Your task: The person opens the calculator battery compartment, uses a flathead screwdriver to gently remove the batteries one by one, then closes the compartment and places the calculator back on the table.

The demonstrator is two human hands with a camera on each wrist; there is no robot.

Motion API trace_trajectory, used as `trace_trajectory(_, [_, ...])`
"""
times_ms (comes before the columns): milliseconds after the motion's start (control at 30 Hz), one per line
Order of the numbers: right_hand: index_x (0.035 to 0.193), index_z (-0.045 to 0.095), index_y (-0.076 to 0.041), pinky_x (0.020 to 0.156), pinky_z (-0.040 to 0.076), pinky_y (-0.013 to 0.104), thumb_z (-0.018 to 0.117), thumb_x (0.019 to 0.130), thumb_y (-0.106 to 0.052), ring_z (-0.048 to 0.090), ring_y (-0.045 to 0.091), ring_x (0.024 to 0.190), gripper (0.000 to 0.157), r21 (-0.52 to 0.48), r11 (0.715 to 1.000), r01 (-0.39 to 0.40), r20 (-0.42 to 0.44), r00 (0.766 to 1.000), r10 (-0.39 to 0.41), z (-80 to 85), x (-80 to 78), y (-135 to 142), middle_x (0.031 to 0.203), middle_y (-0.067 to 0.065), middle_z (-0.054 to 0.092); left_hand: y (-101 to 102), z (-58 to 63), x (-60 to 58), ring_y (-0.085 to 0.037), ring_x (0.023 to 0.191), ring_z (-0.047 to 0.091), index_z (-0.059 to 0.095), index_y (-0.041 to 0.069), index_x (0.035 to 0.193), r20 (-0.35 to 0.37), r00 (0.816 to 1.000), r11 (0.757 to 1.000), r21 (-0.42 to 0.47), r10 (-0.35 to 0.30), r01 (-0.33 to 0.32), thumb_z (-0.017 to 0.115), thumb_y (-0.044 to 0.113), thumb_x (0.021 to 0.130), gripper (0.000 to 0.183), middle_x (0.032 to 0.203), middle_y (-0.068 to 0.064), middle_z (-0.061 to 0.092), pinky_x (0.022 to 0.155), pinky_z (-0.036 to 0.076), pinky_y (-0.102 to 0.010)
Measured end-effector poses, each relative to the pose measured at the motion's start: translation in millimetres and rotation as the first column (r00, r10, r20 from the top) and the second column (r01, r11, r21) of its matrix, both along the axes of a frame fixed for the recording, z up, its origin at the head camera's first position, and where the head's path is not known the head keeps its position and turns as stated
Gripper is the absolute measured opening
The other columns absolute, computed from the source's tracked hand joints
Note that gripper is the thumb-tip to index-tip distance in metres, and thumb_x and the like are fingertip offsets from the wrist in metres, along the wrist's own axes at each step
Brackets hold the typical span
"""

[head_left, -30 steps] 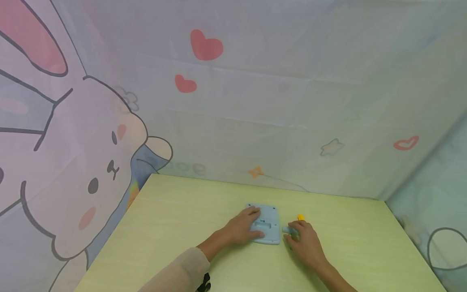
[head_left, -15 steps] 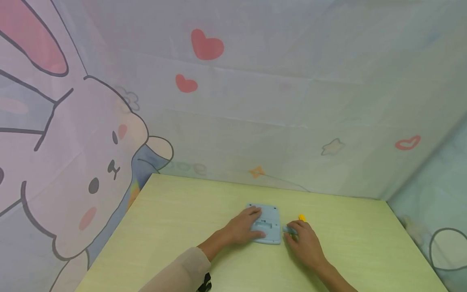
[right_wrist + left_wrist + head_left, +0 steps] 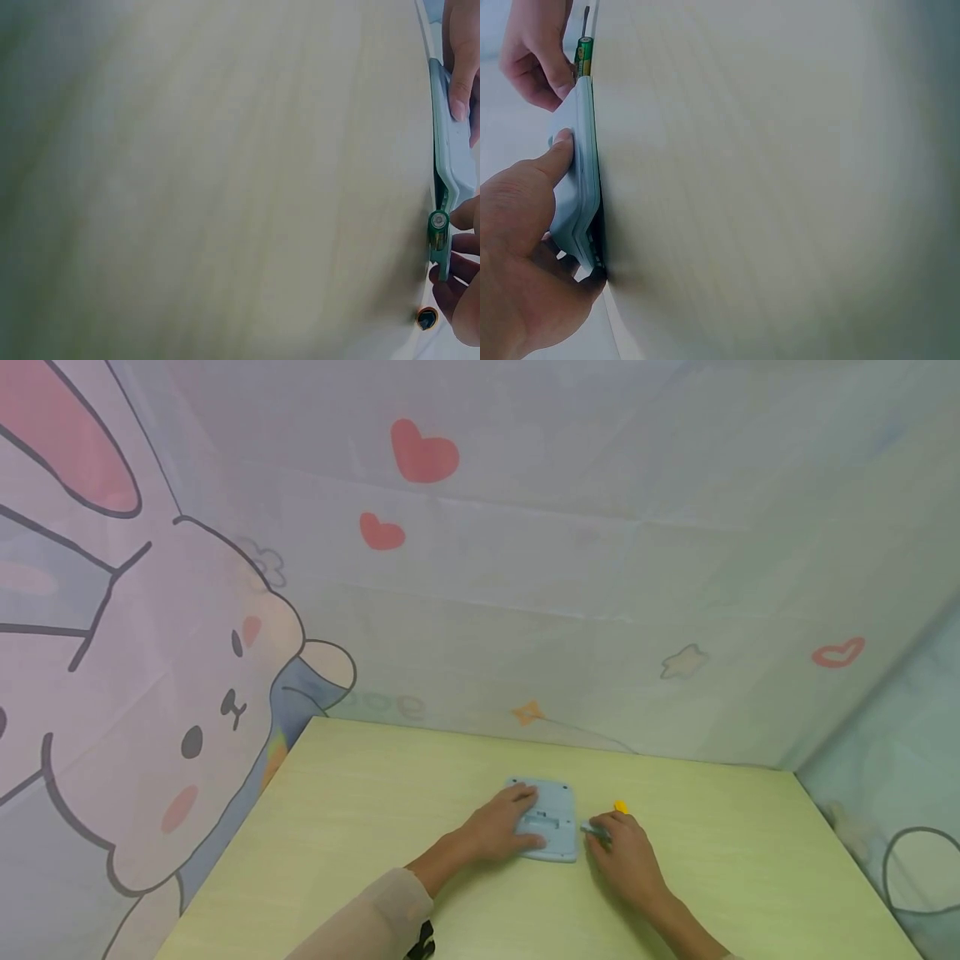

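Observation:
A light-blue calculator (image 3: 553, 839) lies face-down on the table, an uncovered battery recess in its back. My left hand (image 3: 495, 828) holds its left side; in the left wrist view the thumb lies on the back and the other fingers curl round the edge. Just right of the calculator, my right hand (image 3: 626, 862) pinches a small light-blue battery cover (image 3: 596, 831), tilted in the fingers. A green battery (image 3: 439, 220) sits beside that cover in the right wrist view. The same green battery (image 3: 584, 54) shows past the calculator in the left wrist view.
Behind my right hand lies a yellow-ended item (image 3: 620, 807), mostly hidden. A thin metal shaft (image 3: 586, 21) shows beyond the battery. An orange-rimmed, dark round end (image 3: 427, 318) is near my right fingers. The pale yellow table (image 3: 390, 768) meets a printed cloth at the back.
My right hand has turned the cover slightly, so it looks narrower from above. The green bit visible under the right hand one second ago is now hidden. My left hand and the calculator stay put.

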State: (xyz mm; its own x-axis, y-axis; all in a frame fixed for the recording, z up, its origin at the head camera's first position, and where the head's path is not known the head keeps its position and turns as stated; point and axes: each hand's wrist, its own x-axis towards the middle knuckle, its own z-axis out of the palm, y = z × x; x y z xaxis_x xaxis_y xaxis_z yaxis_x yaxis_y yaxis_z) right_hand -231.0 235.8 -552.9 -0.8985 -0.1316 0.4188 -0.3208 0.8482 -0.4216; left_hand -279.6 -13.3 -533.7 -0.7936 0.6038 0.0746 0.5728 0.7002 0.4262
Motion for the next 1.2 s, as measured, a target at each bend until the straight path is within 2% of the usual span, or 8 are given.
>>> trace_trajectory(367, [0.093,0.075,-0.004,0.076,0.055,0.039,0.081,0.078,-0.001,0.065,0.024,0.087,0.016,0.009,1.0,-0.01,-0.005,1.0,0.01,5.3,-0.3,-1.9,0.094,0.007,0.073,-0.5,-2.3,-0.3,-0.023,0.148,0.027,0.037,0.006,0.153,-0.018,1.0,1.0,-0.013,-0.004,0.004,0.062,0.053,0.094,0.08,0.159,-0.005,0.032,0.117,0.029,-0.036])
trace_trajectory(700, [0.088,0.076,-0.004,0.075,0.053,0.041,0.082,0.077,-0.003,0.064,0.022,0.081,0.013,0.017,1.0,0.015,-0.01,1.0,-0.015,6.9,-5.0,-5.6,0.086,0.005,0.073,-0.3,-2.1,-0.4,-0.024,0.148,0.027,0.037,0.005,0.153,-0.018,1.0,1.0,-0.006,-0.005,0.004,0.062,0.052,0.094,0.079,0.159,-0.005,0.032,0.117,0.03,-0.037])
trace_trajectory(933, [0.09,0.076,-0.002,0.075,0.056,0.04,0.08,0.079,-0.001,0.066,0.024,0.083,0.012,0.01,1.0,0.024,0.039,0.999,-0.024,7.8,-6.9,-6.2,0.088,0.007,0.073,-0.2,0.1,0.3,-0.024,0.148,0.027,0.037,0.006,0.153,-0.005,1.0,1.0,-0.002,-0.003,0.003,0.063,0.051,0.094,0.078,0.16,-0.005,0.032,0.116,0.03,-0.037])
trace_trajectory(1200, [0.094,0.076,0.002,0.078,0.058,0.043,0.077,0.081,0.0,0.07,0.029,0.088,0.013,0.04,0.999,0.01,0.085,0.996,-0.014,10.2,-8.1,-6.4,0.092,0.012,0.075,-0.4,-0.1,0.6,-0.024,0.148,0.027,0.037,0.005,0.153,-0.007,1.0,1.0,-0.006,-0.007,0.007,0.062,0.051,0.095,0.079,0.16,-0.006,0.032,0.117,0.029,-0.037])
